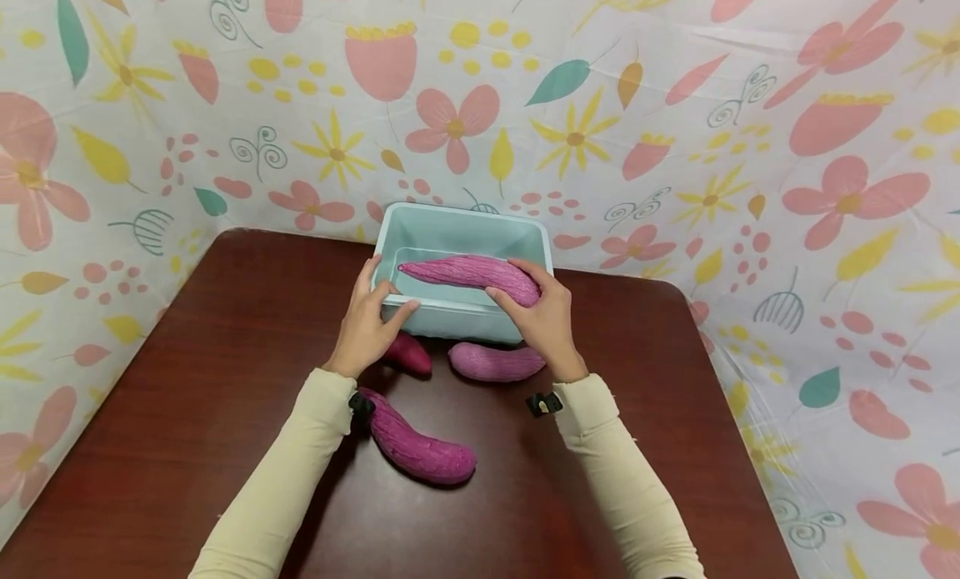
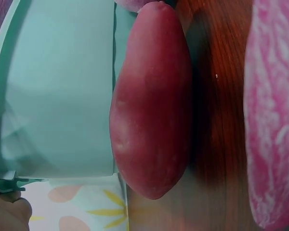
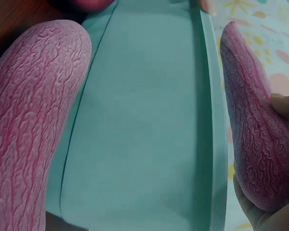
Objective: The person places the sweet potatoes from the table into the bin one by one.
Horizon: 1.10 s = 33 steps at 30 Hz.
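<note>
My right hand [image 1: 543, 316] grips a pink, wrinkled sweet potato [image 1: 465, 271] by its thick end, its thin tip pointing left. In the head view it appears over the opening of a light blue plastic box [image 1: 465, 319]; the right wrist view shows this sweet potato [image 3: 250, 130] above the rim. My left hand [image 1: 363, 329] holds the box at its front left corner, thumb at the front rim. Close in front of the box lie a smooth dark red sweet potato [image 2: 151, 106], partly hidden by my left hand in the head view, and a pale pink one [image 1: 495, 362].
A magenta wrinkled sweet potato [image 1: 423, 446] lies nearer on the brown table [image 1: 600, 496], beside my left wrist. Behind the box hangs a flower-patterned cloth [image 1: 457, 71], which also runs along the table's sides.
</note>
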Available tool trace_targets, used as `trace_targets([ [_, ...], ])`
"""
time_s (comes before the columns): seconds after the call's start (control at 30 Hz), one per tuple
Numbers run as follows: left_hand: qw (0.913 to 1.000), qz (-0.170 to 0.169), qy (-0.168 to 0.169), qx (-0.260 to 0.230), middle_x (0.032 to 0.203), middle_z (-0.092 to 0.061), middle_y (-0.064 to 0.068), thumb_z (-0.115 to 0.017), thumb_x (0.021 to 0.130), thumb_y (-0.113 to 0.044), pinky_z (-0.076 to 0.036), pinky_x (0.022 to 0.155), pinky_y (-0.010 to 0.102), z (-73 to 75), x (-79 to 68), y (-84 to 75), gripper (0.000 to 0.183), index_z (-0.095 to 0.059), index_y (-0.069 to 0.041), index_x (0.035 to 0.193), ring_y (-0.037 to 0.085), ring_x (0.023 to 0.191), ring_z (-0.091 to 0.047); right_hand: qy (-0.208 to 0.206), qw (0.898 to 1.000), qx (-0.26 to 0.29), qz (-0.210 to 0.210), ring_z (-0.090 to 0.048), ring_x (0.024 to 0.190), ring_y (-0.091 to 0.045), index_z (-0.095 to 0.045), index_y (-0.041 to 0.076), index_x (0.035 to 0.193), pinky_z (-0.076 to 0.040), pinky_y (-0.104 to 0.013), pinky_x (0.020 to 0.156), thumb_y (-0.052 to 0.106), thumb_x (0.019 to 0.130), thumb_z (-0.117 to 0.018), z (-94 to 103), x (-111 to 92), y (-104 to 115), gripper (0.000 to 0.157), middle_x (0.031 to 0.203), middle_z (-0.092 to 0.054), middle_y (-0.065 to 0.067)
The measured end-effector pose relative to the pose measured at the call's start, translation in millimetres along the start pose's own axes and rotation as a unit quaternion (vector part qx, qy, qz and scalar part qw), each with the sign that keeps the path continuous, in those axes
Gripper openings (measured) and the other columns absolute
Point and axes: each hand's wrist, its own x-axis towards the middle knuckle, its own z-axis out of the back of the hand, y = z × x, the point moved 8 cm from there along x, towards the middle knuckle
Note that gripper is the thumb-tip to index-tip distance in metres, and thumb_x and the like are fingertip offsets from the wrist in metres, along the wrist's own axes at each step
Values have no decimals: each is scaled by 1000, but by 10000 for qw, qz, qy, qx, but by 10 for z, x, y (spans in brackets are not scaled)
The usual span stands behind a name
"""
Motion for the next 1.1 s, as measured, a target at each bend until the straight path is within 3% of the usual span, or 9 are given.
trace_targets([
  [0.23, 10000, 9, -14, 84, 168, -19, 11, -69, 96, -40, -50, 92, 58, 3, -2, 15, 32, -58, -10, 95, 34, 154, -26, 68, 9999, 40, -97, -66, 89, -22, -70, 12, 125, -50, -36, 78, 31, 82, -85, -103, 124, -75, 49, 119, -74, -9],
  [0.53, 9999, 28, 29, 101, 169, -18, 8, -67, 96, -42, -51, 80, 53, -15, -15, 39, 33, -58, -10, 97, 35, 154, -25, 303, 9987, -82, -412, -67, 103, -25, -69, 14, 126, -52, -42, 88, 33, 81, -85, -273, 218, -206, 52, 122, -72, -10],
  [0.7, 9999, 77, 24, 79, 169, -18, 7, -68, 96, -41, -50, 89, 58, -20, -11, 34, 32, -59, -11, 97, 34, 155, -23, 550, 9971, -139, -499, -67, 101, -26, -68, 15, 128, -52, -41, 85, 32, 83, -84, -348, 212, -228, 51, 123, -71, -11],
  [0.83, 9999, 70, 6, 84, 169, -17, 7, -68, 96, -41, -50, 89, 58, -7, -11, 25, 32, -58, -11, 97, 34, 155, -23, 610, 9969, -202, -465, -68, 99, -26, -67, 13, 128, -52, -40, 84, 32, 84, -84, -368, 211, -233, 51, 124, -71, -10],
  [1.1, 9999, 99, 31, 92, 169, -18, 7, -68, 96, -41, -50, 91, 59, -17, 4, 28, 32, -58, -10, 95, 33, 156, -22, 430, 9985, -145, -301, -65, 122, -28, -70, 8, 126, -50, -44, 105, 26, 92, -76, -320, 213, -234, 39, 125, -72, -12],
])
